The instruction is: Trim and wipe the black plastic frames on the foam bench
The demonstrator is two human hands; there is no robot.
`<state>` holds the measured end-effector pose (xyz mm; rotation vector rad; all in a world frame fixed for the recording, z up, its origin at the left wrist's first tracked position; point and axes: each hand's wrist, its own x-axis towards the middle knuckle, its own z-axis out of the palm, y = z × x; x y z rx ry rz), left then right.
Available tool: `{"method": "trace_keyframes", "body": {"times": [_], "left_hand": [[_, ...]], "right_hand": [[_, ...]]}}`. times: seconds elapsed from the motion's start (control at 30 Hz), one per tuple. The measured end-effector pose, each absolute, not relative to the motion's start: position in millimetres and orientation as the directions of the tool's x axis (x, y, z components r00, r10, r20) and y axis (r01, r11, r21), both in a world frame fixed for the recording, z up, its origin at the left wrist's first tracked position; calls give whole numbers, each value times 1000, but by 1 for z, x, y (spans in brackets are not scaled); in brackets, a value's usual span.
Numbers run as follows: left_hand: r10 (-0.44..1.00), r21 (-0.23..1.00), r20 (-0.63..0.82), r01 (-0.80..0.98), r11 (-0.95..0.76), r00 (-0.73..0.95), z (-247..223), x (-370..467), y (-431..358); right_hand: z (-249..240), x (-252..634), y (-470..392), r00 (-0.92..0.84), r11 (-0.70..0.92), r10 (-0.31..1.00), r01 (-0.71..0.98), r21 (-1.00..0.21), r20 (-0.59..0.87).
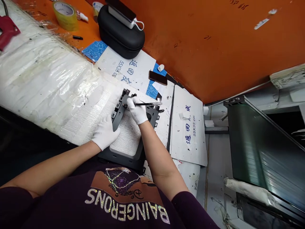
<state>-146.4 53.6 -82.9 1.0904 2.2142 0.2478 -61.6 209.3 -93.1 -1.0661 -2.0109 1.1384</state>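
Note:
A black plastic frame [130, 160] with a large rectangular opening lies on the foam-covered work surface close to my body. My left hand [106, 133], in a white glove, is closed around the left side bar of the frame. In a white glove too, my right hand [137, 111] pinches a slim pen-like tool [147, 104]. One end of the tool points left to the clips along the frame's upper left edge, and its clear end points right. The fingertips of my right hand are over the top part of the frame.
Printed boards [189, 127] lie to the right and above. A phone [158, 78], a black case [121, 31] with a power bank on top, and a tape roll [65, 16] are farther back. A glass panel [264, 143] stands at the right.

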Motion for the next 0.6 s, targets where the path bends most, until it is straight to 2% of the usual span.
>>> {"method": "trace_keyframes", "body": {"times": [0.17, 0.3, 0.43, 0.6], "left_hand": [[752, 420, -449, 629, 655, -483, -82, -146, 53], [735, 383, -455, 634, 672, -503, -88, -148, 53], [764, 372, -421, 675, 637, -489, -89, -150, 55], [732, 369, -463, 643, 672, -499, -75, -149, 57]], "right_hand": [[-82, -54, 202, -499, 298, 858, 287, -911, 123], [-62, 0, 190, -414, 419, 863, 270, -867, 289], [-66, 96, 175, -277, 516, 856, 504, -692, 437], [-110, 196, 141, -404, 445, 895, 809, -383, 186]]}}
